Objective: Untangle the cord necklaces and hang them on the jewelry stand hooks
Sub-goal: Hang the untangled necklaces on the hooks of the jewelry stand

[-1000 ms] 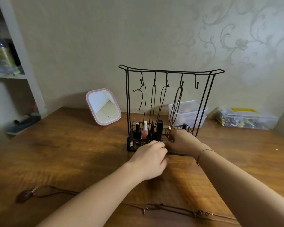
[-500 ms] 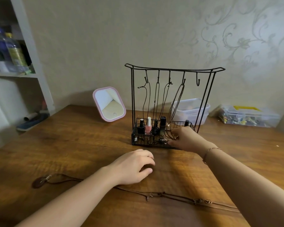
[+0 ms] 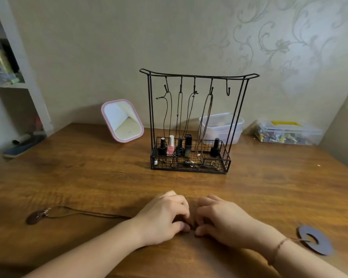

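Lying across the near table [image 3: 269, 187], the last cord necklace [image 3: 84, 213] runs from a dark pendant [image 3: 35, 217] under both hands. The left hand [image 3: 163, 219] and right hand [image 3: 221, 221] curl over its middle; whether they pinch it I cannot tell. Light and limp, it probably snags easily, so hold beside the knot. One stand [image 3: 191, 125] hook [image 3: 227, 90] hangs free.

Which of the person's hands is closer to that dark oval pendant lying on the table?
Left. The left hand lies along the cord that leads out to the dark oval pendant; the right hand sits beyond the left hand, farther from it.
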{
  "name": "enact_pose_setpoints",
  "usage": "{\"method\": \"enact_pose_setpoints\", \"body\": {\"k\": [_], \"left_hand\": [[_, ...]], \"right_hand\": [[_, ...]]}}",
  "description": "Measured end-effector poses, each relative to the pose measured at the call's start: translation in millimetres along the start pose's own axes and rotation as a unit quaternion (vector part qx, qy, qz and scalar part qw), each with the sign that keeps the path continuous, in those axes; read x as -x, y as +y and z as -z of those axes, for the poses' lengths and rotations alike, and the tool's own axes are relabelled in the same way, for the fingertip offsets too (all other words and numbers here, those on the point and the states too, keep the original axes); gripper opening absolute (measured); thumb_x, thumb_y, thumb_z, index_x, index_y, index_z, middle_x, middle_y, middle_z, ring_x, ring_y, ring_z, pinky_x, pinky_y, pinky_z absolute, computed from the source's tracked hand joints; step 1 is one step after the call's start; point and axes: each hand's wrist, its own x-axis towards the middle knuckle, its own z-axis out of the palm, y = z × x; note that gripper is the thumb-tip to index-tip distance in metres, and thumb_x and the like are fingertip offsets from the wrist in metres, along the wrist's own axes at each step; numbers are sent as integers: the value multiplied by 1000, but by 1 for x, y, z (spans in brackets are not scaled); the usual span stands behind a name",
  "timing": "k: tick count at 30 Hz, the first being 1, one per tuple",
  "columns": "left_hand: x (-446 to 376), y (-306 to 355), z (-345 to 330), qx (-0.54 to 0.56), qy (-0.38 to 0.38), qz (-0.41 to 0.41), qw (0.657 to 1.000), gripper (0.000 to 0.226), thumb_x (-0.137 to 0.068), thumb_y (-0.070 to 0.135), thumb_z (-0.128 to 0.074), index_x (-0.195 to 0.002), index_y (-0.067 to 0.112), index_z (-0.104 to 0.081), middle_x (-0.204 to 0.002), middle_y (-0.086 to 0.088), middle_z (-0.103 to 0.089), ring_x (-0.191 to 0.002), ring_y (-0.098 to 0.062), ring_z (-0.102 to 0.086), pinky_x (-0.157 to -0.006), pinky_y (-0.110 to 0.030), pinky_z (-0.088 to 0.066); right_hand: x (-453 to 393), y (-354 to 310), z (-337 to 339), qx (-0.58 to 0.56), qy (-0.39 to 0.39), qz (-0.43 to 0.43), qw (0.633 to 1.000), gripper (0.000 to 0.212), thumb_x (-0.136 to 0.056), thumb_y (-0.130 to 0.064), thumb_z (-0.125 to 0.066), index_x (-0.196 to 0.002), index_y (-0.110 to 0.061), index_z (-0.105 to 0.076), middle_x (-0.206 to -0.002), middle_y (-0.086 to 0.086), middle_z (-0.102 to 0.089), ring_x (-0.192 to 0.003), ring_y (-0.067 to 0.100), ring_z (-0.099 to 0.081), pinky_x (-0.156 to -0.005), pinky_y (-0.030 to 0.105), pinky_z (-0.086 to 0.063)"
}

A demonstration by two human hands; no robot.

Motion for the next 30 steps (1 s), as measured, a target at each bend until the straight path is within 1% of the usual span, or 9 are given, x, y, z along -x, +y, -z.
{"method": "enact_pose_setpoints", "body": {"k": [4,7,11,13,16,19,23,27,30], "left_hand": [[-1,9,-9,-54,23,-8,998,6,-96,26,-57,-100,24,-61,-105,13,-54,-100,-8,-42,-95,-29,-41],[-5,19,-13,-76,25,16,997,7,-100,23,-48,-107,21,-51,-109,4,-56,-104,-14,-47,-91,-29,-44],[-17,28,-7,42,69,90,993,18,-100,17,-51,-114,27,-49,-101,2,-66,-88,-13,-64,-70,-29,-54],[-25,30,2,98,72,96,988,18,-100,17,-53,-114,29,-55,-100,6,-67,-88,-8,-64,-69,-23,-53],[-34,28,22,115,60,73,989,14,-102,27,-52,-101,30,-65,-92,12,-67,-84,-1,-62,-70,-19,-48],[-42,24,41,91,65,55,992,24,-102,35,-51,-82,33,-64,-75,7,-64,-69,-10,-58,-64,-27,-45],[-59,32,53,77,81,21,994,27,-100,36,-54,-74,30,-61,-69,6,-61,-64,-14,-56,-59,-31,-45],[-76,42,67,91,118,2,989,21,-99,32,-56,-79,31,-63,-70,4,-64,-64,-15,-58,-58,-28,-41],[-94,46,85,99,94,-18,991,19,-99,29,-58,-84,29,-68,-75,7,-67,-69,-10,-60,-60,-29,-44]], "right_hand": [[3,-9,-14,47,50,-33,997,22,-101,-37,-44,-117,-24,-53,-114,-4,-51,-104,18,-46,-81,30,-42],[2,-13,-8,-59,82,-80,992,3,-103,-28,-44,-101,-26,-43,-95,-6,-56,-86,19,-55,-71,30,-46],[-1,-18,14,-279,108,-138,944,13,-97,-36,-58,-98,-25,-51,-66,-8,-62,-57,2,-56,-53,19,-47],[0,-16,28,-240,141,-147,949,15,-91,-42,-65,-95,-29,-58,-56,-9,-56,-48,1,-49,-47,15,-38],[4,1,49,-82,194,-158,965,10,-89,-44,-67,-90,-34,-68,-59,-12,-58,-53,2,-52,-51,15,-36],[8,25,58,-59,197,-159,966,13,-90,-46,-64,-90,-34,-70,-68,-12,-65,-63,4,-58,-60,25,-44],[-3,25,58,-316,81,-41,944,46,-88,-61,-54,-106,-20,-66,-87,-8,-68,-78,7,-66,-73,25,-55],[-8,21,66,-488,140,-22,861,33,-92,-41,-58,-100,-10,-65,-64,-6,-46,-55,10,-40,-49,24,-40],[-5,30,89,-393,174,-27,903,26,-95,-35,-58,-96,-11,-69,-55,-14,-44,-50,2,-34,-48,16,-28]]}}
